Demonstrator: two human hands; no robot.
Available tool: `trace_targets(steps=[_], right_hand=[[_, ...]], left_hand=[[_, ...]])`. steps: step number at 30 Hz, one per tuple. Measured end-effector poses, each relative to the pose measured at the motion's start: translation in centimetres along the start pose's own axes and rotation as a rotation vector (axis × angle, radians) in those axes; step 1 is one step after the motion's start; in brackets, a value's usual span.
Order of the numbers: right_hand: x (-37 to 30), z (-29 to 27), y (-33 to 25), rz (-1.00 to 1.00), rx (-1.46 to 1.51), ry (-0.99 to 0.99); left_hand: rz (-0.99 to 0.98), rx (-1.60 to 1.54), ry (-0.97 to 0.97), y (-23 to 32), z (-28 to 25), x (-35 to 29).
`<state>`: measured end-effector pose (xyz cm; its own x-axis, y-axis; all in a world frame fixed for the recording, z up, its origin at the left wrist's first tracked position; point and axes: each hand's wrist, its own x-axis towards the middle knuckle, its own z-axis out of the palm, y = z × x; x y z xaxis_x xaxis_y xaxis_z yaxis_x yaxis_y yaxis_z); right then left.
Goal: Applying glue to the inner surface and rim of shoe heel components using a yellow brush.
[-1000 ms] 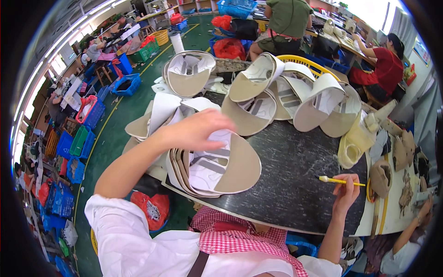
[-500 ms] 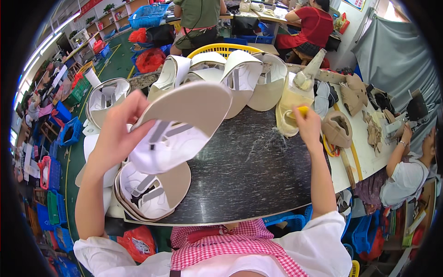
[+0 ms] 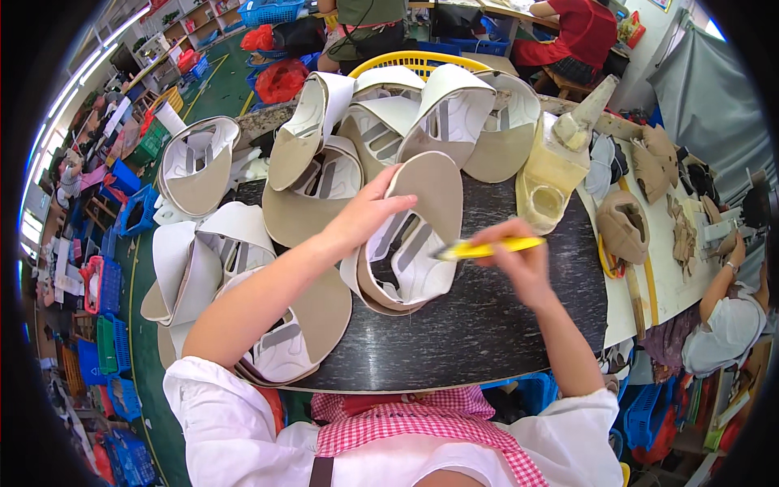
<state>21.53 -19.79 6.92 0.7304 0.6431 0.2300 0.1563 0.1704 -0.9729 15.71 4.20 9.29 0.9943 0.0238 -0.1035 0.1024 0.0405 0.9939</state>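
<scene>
In front of me a white shoe upper (image 3: 434,272) with a rounded beige end stands tilted over the black tabletop (image 3: 503,325). My left hand (image 3: 369,213) grips its upper edge, thumb on the beige part. My right hand (image 3: 519,264), blurred by motion, holds a yellow-handled brush (image 3: 499,246). Its dark tip is at the white lining; I cannot tell whether they touch. To the right stands a cut-open, yellowish plastic container (image 3: 552,174), smeared with residue. Beside my left forearm lies a stack of similar uppers (image 3: 320,316).
More uppers (image 3: 454,105) crowd the table's far edge and left side (image 3: 195,170). A yellow basket (image 3: 414,61) sits behind them. Right of the container, a pale bench (image 3: 665,288) carries beige shoe-shaped pieces (image 3: 623,223). A co-worker (image 3: 722,333) sits at the right; others sit ahead.
My left hand has brought the upper from the left toward the middle and lower, turning its lining toward the brush. My right hand has moved from the container to the upper with the brush.
</scene>
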Motion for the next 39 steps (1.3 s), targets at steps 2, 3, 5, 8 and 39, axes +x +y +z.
trace_targets(steps=[2, 3, 5, 8, 39], right_hand=[[1.9, 0.2, 3.3, -0.006, -0.145, -0.187], [2.9, 0.4, 3.8, 0.146, -0.081, -0.196], [3.9, 0.8, 3.7, 0.077, -0.083, -0.154], [4.0, 1.0, 4.5, -0.009, -0.193, -0.153], [-0.4, 1.6, 2.7, 0.183, -0.202, -0.202]], left_hand=[[0.015, 0.083, 0.017, -1.9, 0.2, 1.1], [0.041, 0.164, 0.043, -2.1, 0.3, 1.5], [0.078, 0.174, 0.078, -2.4, 0.6, 1.7], [-0.025, 0.086, 0.082, -2.0, 0.7, 1.5], [0.129, 0.279, -0.018, -1.0, 3.6, -0.8]])
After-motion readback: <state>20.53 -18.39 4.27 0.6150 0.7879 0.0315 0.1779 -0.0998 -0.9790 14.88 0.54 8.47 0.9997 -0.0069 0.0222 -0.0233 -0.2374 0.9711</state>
